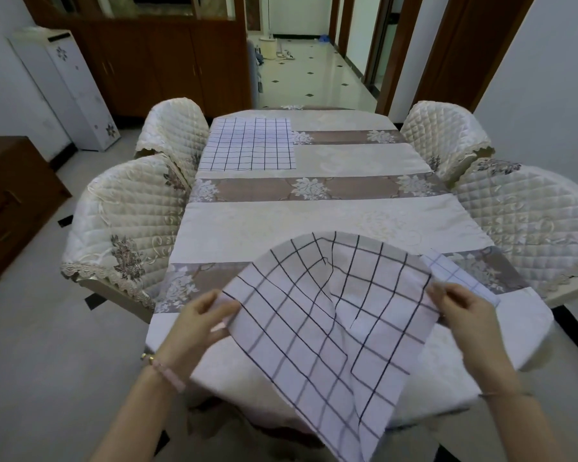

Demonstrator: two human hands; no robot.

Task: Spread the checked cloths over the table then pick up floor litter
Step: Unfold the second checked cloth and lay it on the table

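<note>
- Your left hand (205,316) and right hand (461,306) each pinch an edge of the checked cloth (331,328), held above the near end of the table (314,221); one cloth (249,145) already lies flat at the far left.
- The middle sags and a corner hangs off the near edge, so it may land creased or slide floorward.
- A folded flap by your right fingers could stay doubled under.

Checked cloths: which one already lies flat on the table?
The far-left checked cloth, spread smooth; the near checked cloth hangs rumpled between left hand and right hand.

held checked cloth (317,328): white, dark grid, rumpled, near end | second checked cloth (249,144): flat, far-left
</note>
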